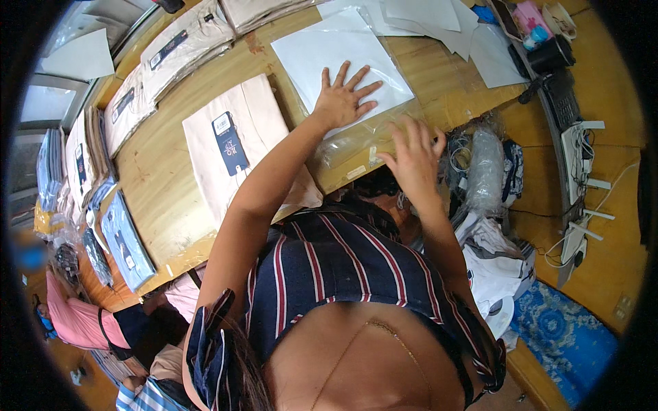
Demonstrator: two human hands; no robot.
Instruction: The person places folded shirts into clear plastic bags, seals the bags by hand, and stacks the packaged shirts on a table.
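Note:
My left hand (345, 99) lies flat with spread fingers on a white sheet (308, 51). The sheet appears to be inside or under a clear plastic bag (336, 149), whose loose film spreads toward the table's near edge. Just right of that film my right hand (416, 154) is raised at the edge, its fingers apart and slightly bent, with nothing visible in them. Under my left forearm lies a folded pale pink garment (205, 140) with a dark blue hang tag (229, 144); the forearm covers part of it.
Bagged pale garments (185, 58) stand in stacks along the far left of the wooden table (154, 171). A folded blue garment (128, 240) lies at its left end. More white sheets (428, 17) are at the back. Right of the table are a plastic roll (484, 171) and power strips (574, 240). Other people sit lower left.

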